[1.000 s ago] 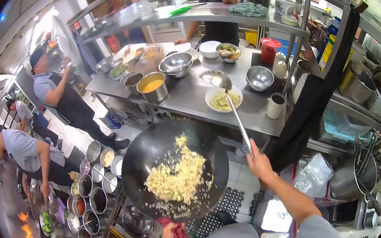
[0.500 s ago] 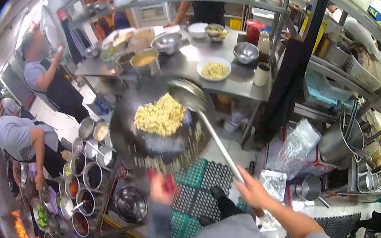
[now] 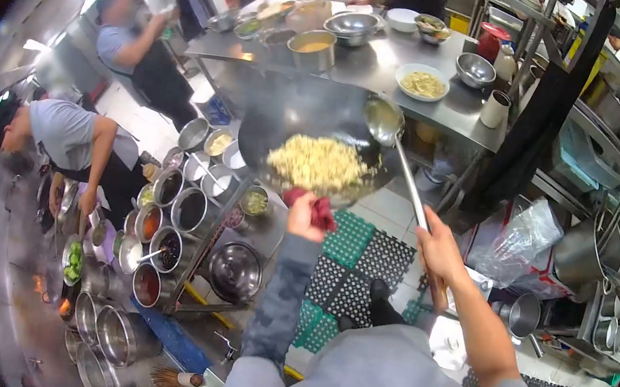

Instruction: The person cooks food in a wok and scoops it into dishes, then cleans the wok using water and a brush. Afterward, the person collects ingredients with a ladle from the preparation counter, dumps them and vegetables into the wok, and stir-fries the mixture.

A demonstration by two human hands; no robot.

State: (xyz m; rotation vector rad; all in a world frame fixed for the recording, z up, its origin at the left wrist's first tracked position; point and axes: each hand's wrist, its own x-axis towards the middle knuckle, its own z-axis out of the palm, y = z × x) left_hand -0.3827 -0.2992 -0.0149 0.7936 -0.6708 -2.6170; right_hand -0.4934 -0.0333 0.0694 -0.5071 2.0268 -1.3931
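A black wok [image 3: 279, 106], held up in front of me and tilted, carries a heap of pale yellow, chopped-looking food [image 3: 318, 163]. At its near rim my left hand [image 3: 304, 222] is closed on a dark red cloth [image 3: 323, 213] and, through it, the wok's edge. My right hand [image 3: 435, 247] is wrapped round the wooden-ended handle of a long metal ladle [image 3: 409, 176]. The ladle's bowl rests by the wok's right rim, apart from the heap. What is inside the bowl is hard to make out.
Beyond the wok, a steel table [image 3: 381, 57] bears a plate of similar food [image 3: 422, 83], bowls and a pot [image 3: 312, 50]. Sauce pots [image 3: 189, 208] crowd the left; two people [image 3: 68, 136] work there, near a flame. Rubber mats [image 3: 349, 278] cover the floor.
The blurred, moving wok is now steadier, and its food has spread wider. The ladle bowl has moved from above the food to the right rim. My view has shifted left.
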